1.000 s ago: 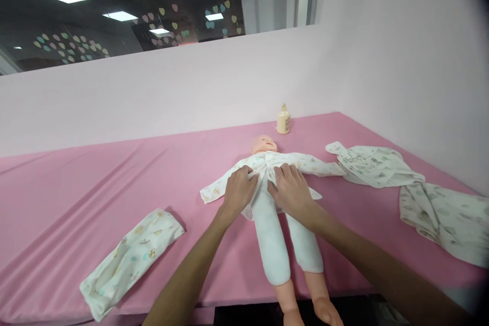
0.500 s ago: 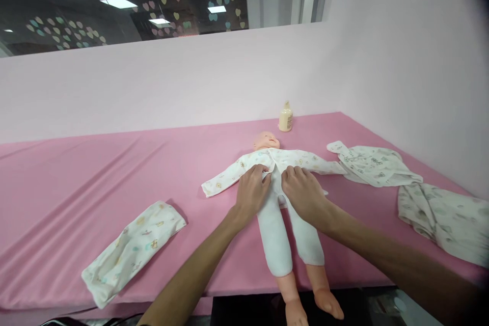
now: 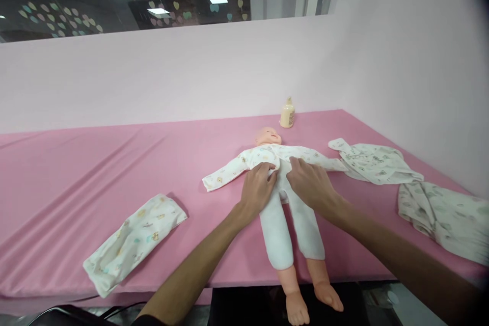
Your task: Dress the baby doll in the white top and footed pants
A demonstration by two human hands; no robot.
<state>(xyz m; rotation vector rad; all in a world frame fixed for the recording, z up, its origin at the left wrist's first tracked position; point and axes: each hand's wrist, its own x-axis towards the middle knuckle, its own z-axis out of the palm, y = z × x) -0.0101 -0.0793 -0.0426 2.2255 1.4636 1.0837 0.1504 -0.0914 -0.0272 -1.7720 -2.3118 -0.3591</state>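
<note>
Left hand [image 3: 256, 188]: from my far seat I see its thumb and finger pinched on the front edge of the top [image 3: 263, 154];
Right hand [image 3: 314, 184]: near the left hand but apart, curled over the top's other side; I cannot tell whether its hidden fingertips grip cloth;
Doll [image 3: 278, 219]: face up under both hands, wearing the top; its head lies beyond them;
Front risk: if one hand pulls harder, I judge the top could twist off line; a weak pinch could let the edge slip;
Feet [image 3: 297, 309]: on the near side of the hands, out past the sheet [image 3: 95, 168]; I worry that a tug towards the wearer could slide the doll off;
Sleeve [image 3: 332, 164]: beyond and right of the right hand, its end meeting the clothes [image 3: 376, 163]; a sideways pull could drag them, if they overlap, which I cannot tell;
Bottle [image 3: 288, 114]: upright, well beyond the hands; only a wide reach would tip it;
Change: against one second ago, the left hand is closer to the doll's midline; the flap past the right hand and the hem by the left are out of sight; the camera tips lower, and the bottle and clothes lie as they did
</note>
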